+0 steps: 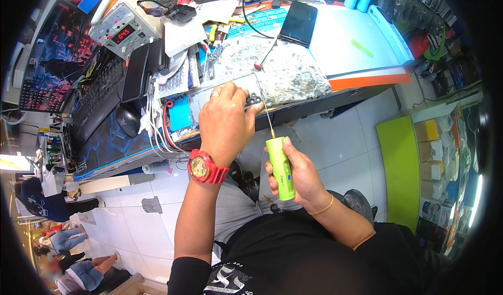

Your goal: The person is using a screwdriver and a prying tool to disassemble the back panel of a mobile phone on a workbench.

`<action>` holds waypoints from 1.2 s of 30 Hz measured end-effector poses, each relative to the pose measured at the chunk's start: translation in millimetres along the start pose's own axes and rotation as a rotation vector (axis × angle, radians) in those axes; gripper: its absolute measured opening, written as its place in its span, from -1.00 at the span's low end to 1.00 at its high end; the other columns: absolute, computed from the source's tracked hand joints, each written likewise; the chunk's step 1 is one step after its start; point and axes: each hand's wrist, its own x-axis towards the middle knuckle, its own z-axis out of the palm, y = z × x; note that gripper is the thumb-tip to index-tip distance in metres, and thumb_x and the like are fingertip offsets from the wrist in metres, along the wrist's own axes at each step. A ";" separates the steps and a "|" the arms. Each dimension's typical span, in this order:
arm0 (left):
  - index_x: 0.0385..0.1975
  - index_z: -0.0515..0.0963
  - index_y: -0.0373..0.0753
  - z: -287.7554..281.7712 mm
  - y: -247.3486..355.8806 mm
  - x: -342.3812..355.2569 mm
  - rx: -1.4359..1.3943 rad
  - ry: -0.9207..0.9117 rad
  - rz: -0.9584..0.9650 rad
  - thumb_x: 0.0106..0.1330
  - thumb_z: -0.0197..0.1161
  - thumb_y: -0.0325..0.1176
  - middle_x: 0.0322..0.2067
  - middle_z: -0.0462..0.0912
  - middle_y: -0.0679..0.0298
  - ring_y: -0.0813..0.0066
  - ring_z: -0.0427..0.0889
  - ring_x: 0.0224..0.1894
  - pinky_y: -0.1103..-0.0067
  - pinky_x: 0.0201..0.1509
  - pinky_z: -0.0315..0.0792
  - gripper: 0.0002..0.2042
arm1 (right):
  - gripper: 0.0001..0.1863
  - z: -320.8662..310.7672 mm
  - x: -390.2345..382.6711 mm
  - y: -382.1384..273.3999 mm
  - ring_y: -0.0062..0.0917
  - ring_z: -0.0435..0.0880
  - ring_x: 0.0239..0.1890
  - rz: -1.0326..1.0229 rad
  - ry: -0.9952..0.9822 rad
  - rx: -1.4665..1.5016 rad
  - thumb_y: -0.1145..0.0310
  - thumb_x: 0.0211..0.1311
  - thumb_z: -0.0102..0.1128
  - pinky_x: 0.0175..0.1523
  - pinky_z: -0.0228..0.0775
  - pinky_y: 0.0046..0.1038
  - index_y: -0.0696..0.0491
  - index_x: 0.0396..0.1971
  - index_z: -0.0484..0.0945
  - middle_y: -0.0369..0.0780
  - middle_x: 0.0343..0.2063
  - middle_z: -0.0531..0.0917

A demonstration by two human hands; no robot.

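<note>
My left hand (226, 119), with a ring and a red watch on that arm, is closed over a grey phone (199, 100) at the front edge of the bench. Beside its thumb shows the phone's black camera cluster (253, 99). The fingers hide much of the phone's face. In my right hand (305, 182) is a lime-green cordless tool (281, 169), fingers wrapped round its body. A long thin metal shaft (269, 118) runs up from it to the phone's right edge. Whether the shaft tip touches the phone, I cannot tell.
Behind the phone lies a speckled stone slab (293, 74). A dark phone (298, 23) rests at the back beside a blue-white mat (340, 48). To the left are a power supply (126, 27), cables (154, 116), a mouse (127, 120) and a keyboard (99, 85).
</note>
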 end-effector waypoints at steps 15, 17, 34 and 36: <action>-0.16 0.74 -0.30 -0.6 -2.5 -4.6 -0.037 0.005 0.045 0.30 0.62 -0.21 -0.18 0.70 0.18 0.09 0.72 -0.06 0.25 -0.09 0.62 -0.69 | -0.45 -0.8 -5.6 4.5 -0.52 0.72 -0.54 -0.027 0.011 -0.029 -0.23 0.75 0.05 -0.48 0.67 -0.37 0.04 0.01 0.52 -0.22 -0.34 0.71; -0.17 0.74 -0.30 -0.7 -2.2 -4.8 -0.035 0.013 0.043 0.30 0.62 -0.21 -0.18 0.70 0.18 0.08 0.72 -0.06 0.24 -0.10 0.62 -0.69 | -0.45 -1.5 -3.9 1.9 -0.52 0.72 -0.54 -0.027 -0.001 -0.040 -0.24 0.74 0.05 -0.47 0.67 -0.37 0.04 0.01 0.52 -0.22 -0.34 0.71; -0.22 0.76 -0.30 -3.5 2.7 0.2 -0.031 0.006 0.010 0.29 0.60 -0.18 -0.22 0.68 0.16 0.07 0.71 -0.09 0.21 -0.11 0.61 -0.70 | -0.36 1.2 3.0 -9.1 -0.51 0.71 -0.56 0.026 -0.013 -0.007 -0.27 0.79 -0.13 -0.51 0.63 -0.40 0.06 0.19 0.54 -0.23 -0.36 0.68; -0.22 0.77 -0.30 -4.2 2.1 0.2 -0.035 0.006 0.006 0.29 0.59 -0.17 -0.22 0.68 0.15 0.07 0.72 -0.10 0.21 -0.11 0.62 -0.70 | -0.36 1.3 5.3 -10.1 -0.51 0.71 -0.56 0.029 -0.020 -0.004 -0.28 0.79 -0.14 -0.51 0.63 -0.40 0.06 0.19 0.53 -0.23 -0.36 0.67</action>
